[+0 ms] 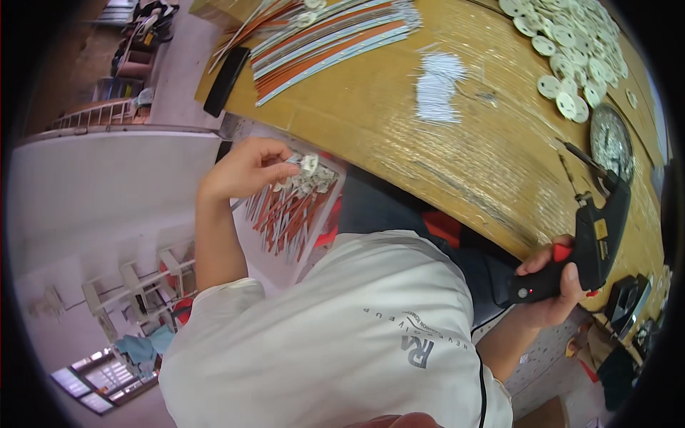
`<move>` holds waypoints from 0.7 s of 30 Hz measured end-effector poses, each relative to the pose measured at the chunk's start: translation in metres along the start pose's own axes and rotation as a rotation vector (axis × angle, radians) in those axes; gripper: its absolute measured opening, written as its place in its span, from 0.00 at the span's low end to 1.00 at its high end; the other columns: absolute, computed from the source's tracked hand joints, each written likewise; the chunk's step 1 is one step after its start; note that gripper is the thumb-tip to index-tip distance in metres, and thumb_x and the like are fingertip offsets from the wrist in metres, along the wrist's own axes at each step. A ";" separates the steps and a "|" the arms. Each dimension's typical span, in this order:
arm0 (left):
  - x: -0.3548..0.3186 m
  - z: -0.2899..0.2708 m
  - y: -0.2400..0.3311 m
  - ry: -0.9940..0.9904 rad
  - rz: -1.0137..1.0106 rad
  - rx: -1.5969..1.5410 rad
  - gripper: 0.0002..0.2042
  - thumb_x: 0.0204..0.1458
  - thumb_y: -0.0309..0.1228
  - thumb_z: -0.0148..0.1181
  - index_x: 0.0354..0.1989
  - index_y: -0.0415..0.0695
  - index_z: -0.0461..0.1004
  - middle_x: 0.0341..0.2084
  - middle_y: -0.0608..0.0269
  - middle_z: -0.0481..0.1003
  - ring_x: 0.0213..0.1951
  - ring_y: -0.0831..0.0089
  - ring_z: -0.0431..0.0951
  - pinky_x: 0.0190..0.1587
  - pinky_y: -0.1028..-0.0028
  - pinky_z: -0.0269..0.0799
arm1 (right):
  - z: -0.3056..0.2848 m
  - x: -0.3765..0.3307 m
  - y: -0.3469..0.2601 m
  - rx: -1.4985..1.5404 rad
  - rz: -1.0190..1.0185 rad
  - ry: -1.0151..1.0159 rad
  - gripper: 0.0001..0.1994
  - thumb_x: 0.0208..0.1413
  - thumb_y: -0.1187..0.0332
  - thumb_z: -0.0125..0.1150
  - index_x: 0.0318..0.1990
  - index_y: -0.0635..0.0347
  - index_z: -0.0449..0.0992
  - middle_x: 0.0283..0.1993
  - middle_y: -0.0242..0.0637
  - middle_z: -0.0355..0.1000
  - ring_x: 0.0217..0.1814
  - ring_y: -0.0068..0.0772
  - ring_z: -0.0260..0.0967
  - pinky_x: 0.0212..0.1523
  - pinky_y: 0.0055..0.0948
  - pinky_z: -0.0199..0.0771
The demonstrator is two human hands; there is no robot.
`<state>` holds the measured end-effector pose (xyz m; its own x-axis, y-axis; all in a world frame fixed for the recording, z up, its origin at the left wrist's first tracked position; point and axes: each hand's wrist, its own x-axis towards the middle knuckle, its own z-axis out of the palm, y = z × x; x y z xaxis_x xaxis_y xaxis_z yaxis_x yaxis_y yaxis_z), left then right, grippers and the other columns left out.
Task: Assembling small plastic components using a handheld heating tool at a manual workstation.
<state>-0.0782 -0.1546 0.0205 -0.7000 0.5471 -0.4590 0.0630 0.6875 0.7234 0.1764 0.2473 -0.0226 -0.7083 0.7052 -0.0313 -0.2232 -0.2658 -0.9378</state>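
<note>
Left hand [246, 170] pinches a small white disc [309, 163] over the tray of wired discs [292, 207]. Right hand [553, 285] is clenched round the black soldering gun [589, 242] at the worktop [399, 121] edge. Loose discs [571, 50] piled far across it.

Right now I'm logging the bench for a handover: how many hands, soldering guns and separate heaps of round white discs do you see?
Hands: 2, left hand and right hand
Black soldering gun: 1
Heaps of round white discs: 2, on the table and in the box
Total: 5
</note>
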 end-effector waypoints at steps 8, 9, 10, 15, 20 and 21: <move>0.003 -0.024 -0.268 0.293 -0.388 0.504 0.12 0.60 0.33 0.65 0.30 0.36 0.78 0.22 0.46 0.78 0.25 0.55 0.77 0.32 0.58 0.71 | -0.014 0.017 0.007 0.001 0.007 -0.058 0.24 0.67 0.58 0.49 0.57 0.76 0.69 0.27 0.45 0.70 0.24 0.32 0.68 0.28 0.27 0.74; 0.005 -0.025 -0.281 0.400 -0.350 0.537 0.11 0.60 0.34 0.64 0.32 0.37 0.79 0.26 0.42 0.78 0.29 0.48 0.78 0.35 0.56 0.73 | -0.015 0.017 0.008 -0.022 0.026 -0.024 0.25 0.67 0.58 0.49 0.57 0.76 0.69 0.26 0.45 0.70 0.24 0.32 0.68 0.28 0.26 0.74; 0.007 -0.025 -0.293 0.508 -0.311 0.569 0.11 0.60 0.35 0.62 0.35 0.38 0.80 0.29 0.38 0.79 0.33 0.42 0.80 0.38 0.55 0.74 | -0.014 0.018 0.008 -0.022 0.026 -0.026 0.25 0.67 0.58 0.49 0.57 0.76 0.69 0.26 0.45 0.70 0.24 0.32 0.68 0.28 0.26 0.74; 0.004 -0.015 -0.341 0.545 -0.313 0.554 0.11 0.60 0.36 0.61 0.38 0.40 0.82 0.34 0.40 0.82 0.41 0.41 0.83 0.42 0.55 0.77 | -0.011 0.023 0.008 -0.016 0.027 -0.074 0.24 0.67 0.59 0.50 0.57 0.76 0.69 0.27 0.45 0.70 0.24 0.32 0.69 0.27 0.26 0.74; 0.025 -0.010 -0.219 -0.036 -0.416 0.674 0.14 0.59 0.37 0.64 0.45 0.39 0.83 0.40 0.44 0.84 0.40 0.50 0.84 0.45 0.62 0.80 | -0.009 0.015 0.010 -0.005 0.005 0.002 0.24 0.64 0.60 0.52 0.56 0.76 0.69 0.32 0.47 0.72 0.24 0.33 0.70 0.24 0.30 0.77; 0.028 -0.011 -0.177 -0.196 -0.426 0.519 0.15 0.58 0.37 0.65 0.47 0.38 0.83 0.40 0.46 0.84 0.40 0.55 0.85 0.45 0.65 0.80 | -0.005 0.015 0.010 -0.021 -0.004 0.027 0.24 0.64 0.60 0.53 0.55 0.76 0.69 0.32 0.48 0.72 0.24 0.33 0.70 0.24 0.30 0.77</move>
<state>-0.1167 -0.2665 -0.1152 -0.6014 0.2220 -0.7675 0.1771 0.9738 0.1429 0.1666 0.2588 -0.0337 -0.6889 0.7239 -0.0368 -0.2116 -0.2495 -0.9450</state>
